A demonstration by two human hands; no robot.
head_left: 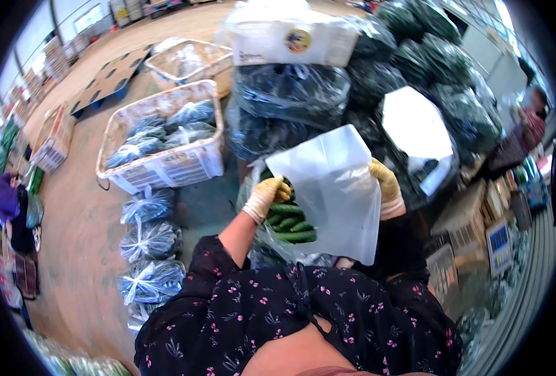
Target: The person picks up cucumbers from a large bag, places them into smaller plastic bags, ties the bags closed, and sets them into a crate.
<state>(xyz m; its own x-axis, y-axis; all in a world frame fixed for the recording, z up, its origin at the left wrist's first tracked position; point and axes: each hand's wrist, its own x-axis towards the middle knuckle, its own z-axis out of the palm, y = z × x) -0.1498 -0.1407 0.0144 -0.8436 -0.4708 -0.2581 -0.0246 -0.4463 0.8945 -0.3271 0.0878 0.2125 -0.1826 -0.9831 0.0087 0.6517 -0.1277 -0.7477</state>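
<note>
Cucumbers [290, 224] lie stacked in clear plastic [319, 258] near the body, by the left forearm; the gloved left hand [268, 194] curls at their far end, though whether it grips one or the sheet I cannot tell; the gloved right hand [388, 185] grasps the right edge of a white sheet [334, 188]; if that hold slackened, the limp sheet could sag or crease; farther left, a white crate [168, 174] holds filled bags [193, 113]; dark bags [409, 66] heap far right
</note>
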